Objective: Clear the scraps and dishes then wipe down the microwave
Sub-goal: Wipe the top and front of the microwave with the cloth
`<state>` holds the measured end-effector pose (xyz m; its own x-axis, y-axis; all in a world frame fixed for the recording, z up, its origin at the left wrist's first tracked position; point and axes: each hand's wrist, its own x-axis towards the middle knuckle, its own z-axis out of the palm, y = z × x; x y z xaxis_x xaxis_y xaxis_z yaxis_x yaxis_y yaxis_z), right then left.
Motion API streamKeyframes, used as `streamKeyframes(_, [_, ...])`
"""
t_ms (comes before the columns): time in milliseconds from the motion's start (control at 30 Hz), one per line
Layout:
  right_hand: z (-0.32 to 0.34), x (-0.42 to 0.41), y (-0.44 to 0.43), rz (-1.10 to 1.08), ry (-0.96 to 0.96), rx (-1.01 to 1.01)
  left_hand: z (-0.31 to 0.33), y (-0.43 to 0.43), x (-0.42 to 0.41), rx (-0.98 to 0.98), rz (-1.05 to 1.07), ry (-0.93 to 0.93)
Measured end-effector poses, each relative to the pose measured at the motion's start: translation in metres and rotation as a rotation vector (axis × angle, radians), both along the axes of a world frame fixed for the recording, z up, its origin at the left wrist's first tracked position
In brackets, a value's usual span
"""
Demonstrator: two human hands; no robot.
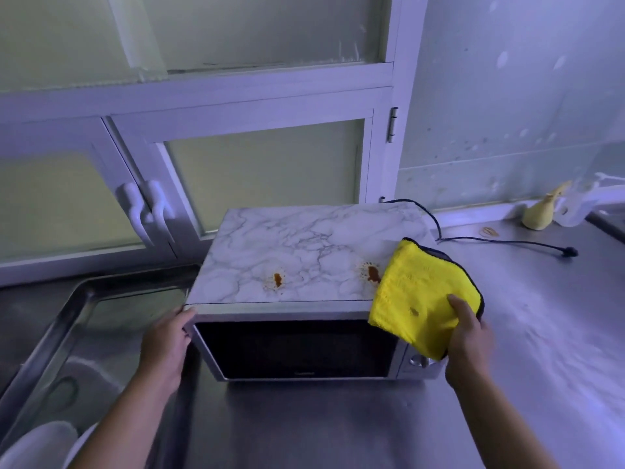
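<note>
One microwave (297, 262) stands on the steel bench (541, 326) at the middle of the view, its long axis running from 9 to 3 o'clock and its dark closed door facing 6 o'clock, toward the person; the back is turned slightly toward 1 o'clock. Its marble-patterned top carries two brown stains: one (277, 279) near the front edge at the middle, the other (373, 274) toward 3 o'clock, just beside the edge of the cloth. The left hand (165, 340) holds the front top corner at the 9 o'clock end, thumb on the edge, fingers out of sight round the side, so its grip is closed on the casing. The right hand (468, 336) holds one folded yellow cloth (416, 292) with a dark border, its grip narrow, thumb on top and fingers beneath; the cloth lies tilted over the 3 o'clock front corner, covering part of the top and hanging in front of the control panel, where one dial (419, 361) shows. One black cord (490, 241) leaves the rear and trails toward 2 o'clock, its plug (570, 251) lying loose on the bench. A steel sink (77, 299) lies at 8 o'clock. Two white handles (148, 211) sit side by side at 10 o'clock.
</note>
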<state>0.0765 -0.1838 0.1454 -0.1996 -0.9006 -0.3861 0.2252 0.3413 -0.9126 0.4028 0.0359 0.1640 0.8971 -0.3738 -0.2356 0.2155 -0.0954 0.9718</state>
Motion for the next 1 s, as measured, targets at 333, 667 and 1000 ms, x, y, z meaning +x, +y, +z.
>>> streamKeyframes(333, [-0.005,-0.038,-0.001,0.07,0.048,0.052,-0.049,0.065,-0.029,0.052,-0.013,-0.122])
streamKeyframes(667, [-0.001,-0.045,0.01,0.167,0.037,0.032,-0.037,0.082,-0.049,0.037,-0.037,-0.196])
streamKeyframes(1000, [0.001,-0.046,0.027,0.181,0.106,0.039,-0.027,0.086,-0.042,0.097,-0.094,-0.261])
